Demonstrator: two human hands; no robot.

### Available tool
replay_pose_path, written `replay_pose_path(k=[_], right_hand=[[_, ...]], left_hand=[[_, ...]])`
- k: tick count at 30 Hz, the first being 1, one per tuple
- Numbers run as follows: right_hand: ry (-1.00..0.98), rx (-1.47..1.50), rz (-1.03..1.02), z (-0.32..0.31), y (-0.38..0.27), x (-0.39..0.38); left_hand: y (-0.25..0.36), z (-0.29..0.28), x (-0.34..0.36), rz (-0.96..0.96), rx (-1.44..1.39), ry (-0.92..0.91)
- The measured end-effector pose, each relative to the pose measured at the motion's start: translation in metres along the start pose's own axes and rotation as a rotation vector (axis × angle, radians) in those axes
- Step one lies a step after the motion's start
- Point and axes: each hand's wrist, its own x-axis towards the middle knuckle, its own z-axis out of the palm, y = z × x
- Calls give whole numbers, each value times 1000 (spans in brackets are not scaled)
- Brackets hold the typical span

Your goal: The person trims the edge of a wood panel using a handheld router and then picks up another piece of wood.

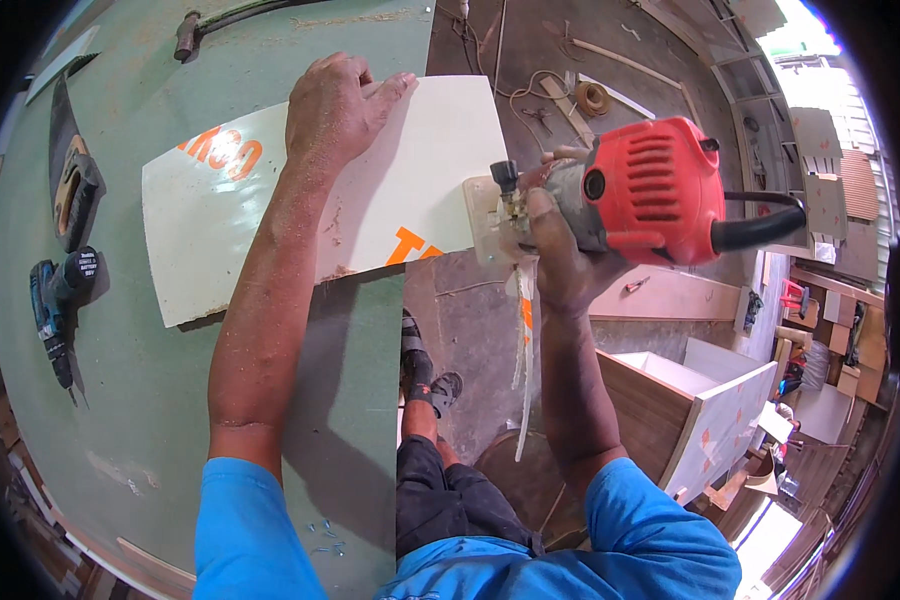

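Observation:
A white panel with orange lettering lies on the green tabletop, its right end reaching past the table edge. My left hand bears on it near its far edge, fingers curled down and thumb stretched to the right; the fingertips are partly hidden. In my right hand is a red trim router, held on its side by its grey collar. The router's clear base meets the panel's right end. Below the base dangles a thin white strip with an orange patch. Sawdust coats my left forearm.
On the table lie a handsaw, a cordless drill, a hammer and several small screws. A wooden box stands on the floor at right. Cords and a tape roll lie beyond the table.

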Motion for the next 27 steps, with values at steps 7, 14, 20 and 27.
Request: replay_pose_path(k=[7,14,20,27], right_hand=[[32,-64,-115,10,14,18],[78,-15,-76,29,20,39],[106,76,-109,43,36,60],[154,94,-172,59,48,80]], left_hand=[[5,-6,1,-75,4,-94],[1,-5,0,-72,1,-91],[-4,4,0,15,-11,23],[-3,2,0,-4,-16,1]])
